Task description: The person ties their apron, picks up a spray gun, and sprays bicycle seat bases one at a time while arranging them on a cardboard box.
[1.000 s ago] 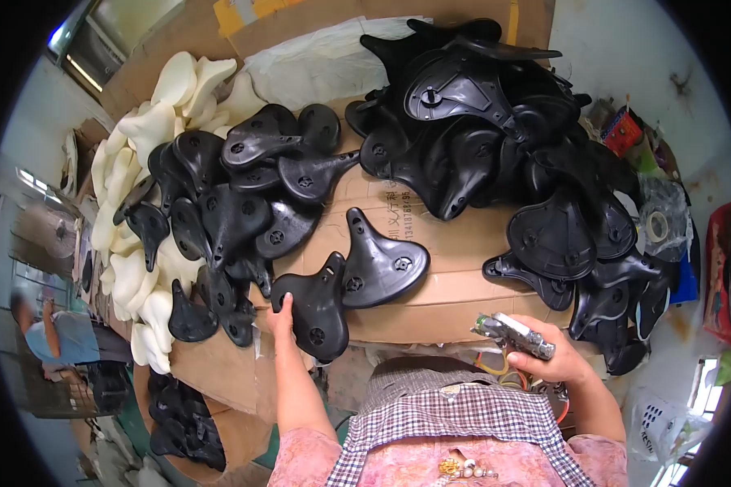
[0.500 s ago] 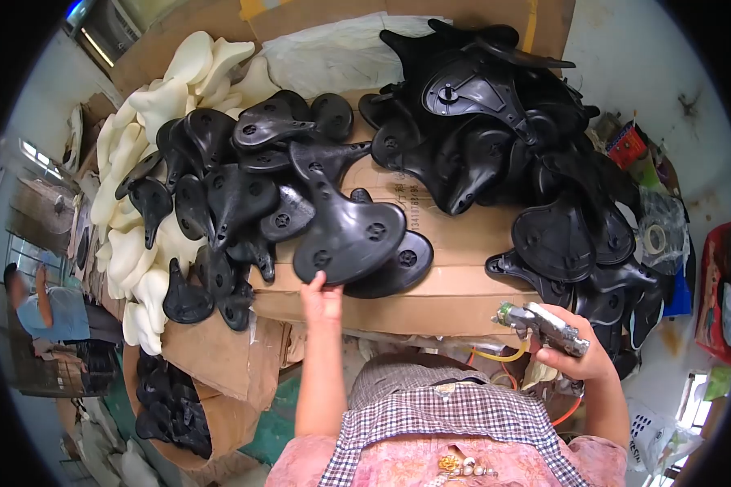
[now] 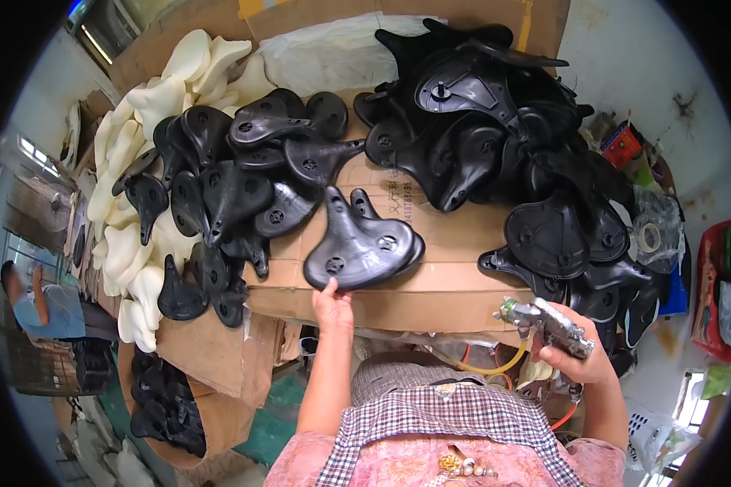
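My left hand [image 3: 333, 308] pinches the wide near edge of a black saddle shell [image 3: 357, 250], its narrow nose pointing away from me. This shell lies over another black one [image 3: 415, 248], of which the nose and right edge show, on the brown cardboard [image 3: 455, 276]. At the right, in front of the cardboard's near edge, my right hand [image 3: 581, 357] is wrapped round a metal spray gun [image 3: 548, 326]. A yellow hose [image 3: 483, 370] hangs close by the gun.
Black shells are heaped at the left [image 3: 237, 195] and right [image 3: 471, 146]. Cream foam pads [image 3: 142, 243] lie at far left. A cardboard box [image 3: 195, 430] holds more shells below left. Another person [image 3: 53, 308] is at far left. A clear bag with tape [image 3: 650, 237] hangs at right.
My left hand has brought a black shell from the left over the other shell and lowered it there. The spray gun in my right hand has shifted right.
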Motion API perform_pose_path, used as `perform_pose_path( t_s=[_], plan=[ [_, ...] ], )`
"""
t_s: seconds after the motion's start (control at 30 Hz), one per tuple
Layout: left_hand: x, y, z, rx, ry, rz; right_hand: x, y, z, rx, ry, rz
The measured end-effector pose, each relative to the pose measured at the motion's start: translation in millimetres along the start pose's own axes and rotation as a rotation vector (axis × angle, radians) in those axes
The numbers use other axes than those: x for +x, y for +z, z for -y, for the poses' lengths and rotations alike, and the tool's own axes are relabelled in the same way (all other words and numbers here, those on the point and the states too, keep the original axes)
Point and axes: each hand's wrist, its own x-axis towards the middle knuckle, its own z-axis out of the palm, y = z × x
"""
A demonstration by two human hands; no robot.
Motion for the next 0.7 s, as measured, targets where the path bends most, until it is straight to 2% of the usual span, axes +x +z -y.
perform_pose_path(
  t_s=[0.1,0.23,0.33,0.4,0.47,0.57,0.63,0.7],
  plan=[
    [2.3,-7.7,-30.2,-0.014,0.121,0.049,5.5,5.4,10.8,0.229,-0.003,-0.128],
    [18.4,-30.0,-70.3,-0.211,0.144,-0.075,10.2,4.8,18.4,0.183,-0.041,-0.204],
    [21.7,-44.6,-100.8,-0.292,0.193,-0.084,2.3,-3.4,11.9,0.054,0.065,-0.054],
    [22.2,-47.2,-106.5,-0.329,0.221,-0.138,-0.9,-3.2,18.1,0.079,0.133,0.071],
    [19.9,-43.2,-92.5,-0.320,0.198,-0.093,-0.7,-2.4,16.6,0.068,0.153,0.139],
    [18.0,-28.7,-48.9,-0.278,0.051,-0.024,4.2,8.1,19.1,0.231,0.058,-0.065],
    [28.7,-23.1,-10.2,-0.178,-0.035,-0.121,2.2,8.5,27.1,0.293,0.019,-0.102],
    [20.6,-5.4,5.8,0.123,-0.109,-0.274,-3.8,8.8,33.0,0.302,0.018,-0.123]
  ],
)
